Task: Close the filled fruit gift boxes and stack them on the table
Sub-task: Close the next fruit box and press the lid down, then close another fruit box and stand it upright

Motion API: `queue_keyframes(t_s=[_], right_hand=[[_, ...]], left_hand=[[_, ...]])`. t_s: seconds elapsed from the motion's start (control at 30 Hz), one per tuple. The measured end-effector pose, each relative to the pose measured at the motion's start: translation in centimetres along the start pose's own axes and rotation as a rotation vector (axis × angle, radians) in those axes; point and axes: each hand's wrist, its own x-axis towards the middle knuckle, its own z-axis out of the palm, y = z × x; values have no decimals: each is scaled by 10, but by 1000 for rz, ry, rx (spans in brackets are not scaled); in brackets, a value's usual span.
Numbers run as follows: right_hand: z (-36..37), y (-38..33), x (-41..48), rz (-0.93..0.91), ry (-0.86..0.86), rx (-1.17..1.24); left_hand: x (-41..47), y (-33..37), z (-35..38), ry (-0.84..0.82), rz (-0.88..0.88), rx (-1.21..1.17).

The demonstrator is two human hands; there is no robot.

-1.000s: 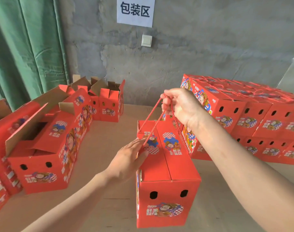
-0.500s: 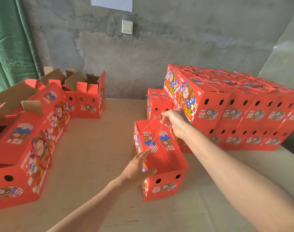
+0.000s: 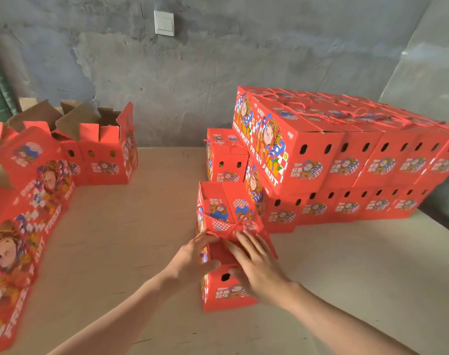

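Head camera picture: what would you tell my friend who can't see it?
A left hand and right hand rest on a closed red gift box on a table. Stacked closed boxes stand to its right, open boxes to the left.

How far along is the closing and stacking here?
Done: a two-tier stack of closed boxes at right. In hand: the left hand and right hand rest on one closed box on the table beside that stack. Left: open-flapped boxes at left need closing.
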Motion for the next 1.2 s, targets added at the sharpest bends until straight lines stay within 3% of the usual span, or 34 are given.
queue_keyframes(t_s=[0.13, 0.23, 0.3, 0.43, 0.57, 0.77, 0.9, 1.03, 1.13, 1.2], right_hand=[[4, 29, 32, -4, 58, -99], [3, 45, 68, 247, 147, 80], [12, 49, 90, 335, 245, 163], [24, 53, 113, 151, 327, 91], [29, 72, 131, 179, 472, 90], [32, 111, 132, 124, 534, 134], [38, 78, 132, 179, 526, 82], [20, 53, 137, 231, 436, 16], [-2, 29, 151, 249, 328, 19], [0, -5, 159, 71, 279, 131]], left_hand=[[41, 4, -2, 21, -5, 28], [91, 17, -1, 230, -114, 405], [113, 24, 7, 366, -155, 493], [122, 2, 29, 383, 13, 493], [135, -3, 17, 501, 82, 412], [162, 4, 26, 368, 116, 558], [158, 14, 17, 304, 59, 531], [134, 20, -12, -24, 88, 438], [91, -5, -58, -146, 15, 706], [57, -25, -102, -135, -36, 893]])
